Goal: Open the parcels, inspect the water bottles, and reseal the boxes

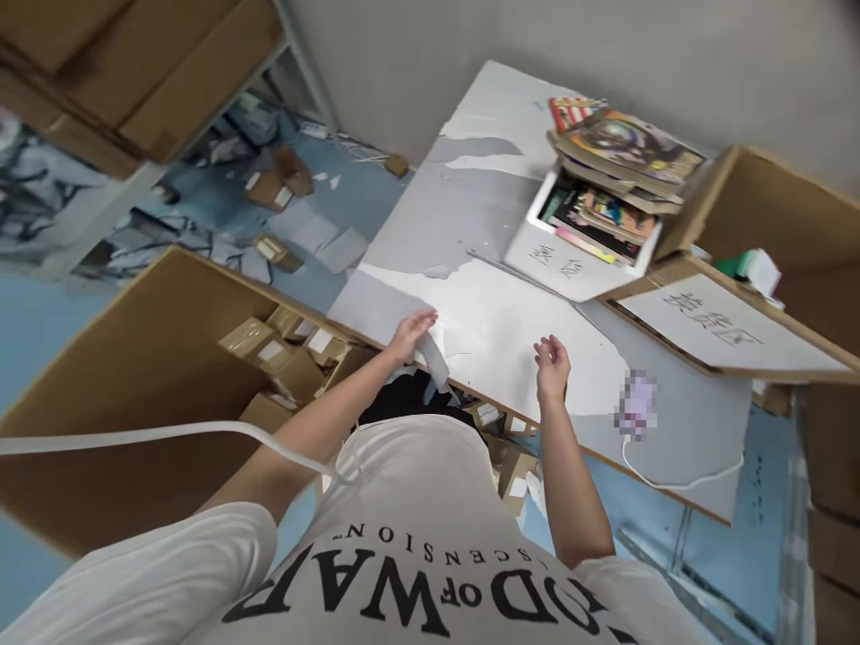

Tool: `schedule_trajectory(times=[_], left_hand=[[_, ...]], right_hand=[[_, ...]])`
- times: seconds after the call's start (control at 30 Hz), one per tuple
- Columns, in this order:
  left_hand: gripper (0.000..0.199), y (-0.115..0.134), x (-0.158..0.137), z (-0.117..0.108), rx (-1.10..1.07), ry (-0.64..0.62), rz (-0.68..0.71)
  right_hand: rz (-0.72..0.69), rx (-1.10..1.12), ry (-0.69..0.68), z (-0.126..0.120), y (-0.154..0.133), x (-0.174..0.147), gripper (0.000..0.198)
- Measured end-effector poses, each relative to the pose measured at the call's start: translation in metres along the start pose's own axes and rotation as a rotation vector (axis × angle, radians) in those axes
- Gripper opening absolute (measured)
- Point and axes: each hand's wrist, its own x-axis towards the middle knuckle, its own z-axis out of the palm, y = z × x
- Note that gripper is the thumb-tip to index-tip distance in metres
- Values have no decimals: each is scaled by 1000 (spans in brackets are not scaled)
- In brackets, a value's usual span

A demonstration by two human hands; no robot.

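My left hand (411, 337) is at the near edge of the white tabletop (484, 305), fingers stretched out toward the right. Against its underside hangs a loose, crumpled white flap (434, 361), which drops over the table edge; the fingers do not appear closed around it. Farther right, my right hand (553, 365) hovers palm inward over the white surface, fingers loosely bent and apart, with nothing in it. The tabletop's white covering looks torn, with grey showing in patches.
At the back right, a white bin (557, 264) holds stacked books (632, 152). Beside it stands an open cardboard box (793, 206) with a handwritten sign (732, 322). A blurred-out purple item (638, 403) with a white cable lies right. A large carton (121, 394) with small boxes (288, 358) stands left.
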Motion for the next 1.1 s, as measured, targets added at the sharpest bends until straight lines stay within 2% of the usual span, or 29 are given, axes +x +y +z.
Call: schedule_trajectory(times=[0.17, 0.37, 0.47, 0.6, 0.83, 0.93, 1.1], left_hand=[[70, -4, -34, -74, -56, 354, 112], [64, -26, -81, -133, -178, 650, 124], [63, -35, -108, -158, -187, 722, 128], [63, -46, -143, -198, -221, 778, 106], [61, -77, -194, -284, -404, 867, 52], [58, -94, -215, -315, -479, 932, 41], [58, -114, -239, -349, -522, 1038, 18]], right_hand=[[-135, -21, -193, 88, -22, 11, 60], [-151, -76, -480, 175, -23, -25, 61], [-165, -125, -605, 208, -21, -50, 60], [-248, -192, -692, 249, -24, -86, 58], [-527, -381, -745, 315, -31, -163, 50], [-639, -456, -807, 346, -28, -194, 48], [-642, -532, -972, 401, -15, -234, 48]])
